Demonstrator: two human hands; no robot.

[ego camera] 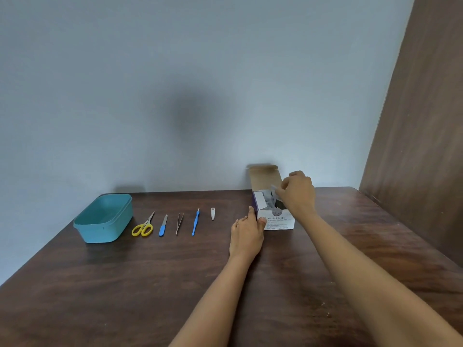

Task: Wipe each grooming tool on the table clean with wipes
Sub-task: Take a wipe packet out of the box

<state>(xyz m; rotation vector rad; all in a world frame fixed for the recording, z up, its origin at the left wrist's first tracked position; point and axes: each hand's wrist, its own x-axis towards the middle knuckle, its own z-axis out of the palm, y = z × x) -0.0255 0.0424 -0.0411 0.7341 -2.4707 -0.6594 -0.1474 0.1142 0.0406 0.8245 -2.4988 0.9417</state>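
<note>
An open white box of alcohol swabs (pixel 278 221) stands at the back of the table, lid flap up. My left hand (pixel 246 234) grips the box's front left corner. My right hand (pixel 297 191) hovers over the opening and pinches a swab packet (pixel 273 188). In a row to the left lie yellow-handled scissors (pixel 143 226), a blue-handled nail file (pixel 163 226), metal tweezers (pixel 179 223), a blue cuticle tool (pixel 195 222) and a small nail clipper (pixel 212 213).
A teal plastic tub (pixel 104 217) sits at the far left of the dark wooden table (pixel 125 284). A plain wall runs behind the table, and a brown wooden panel (pixel 421 136) rises at the right.
</note>
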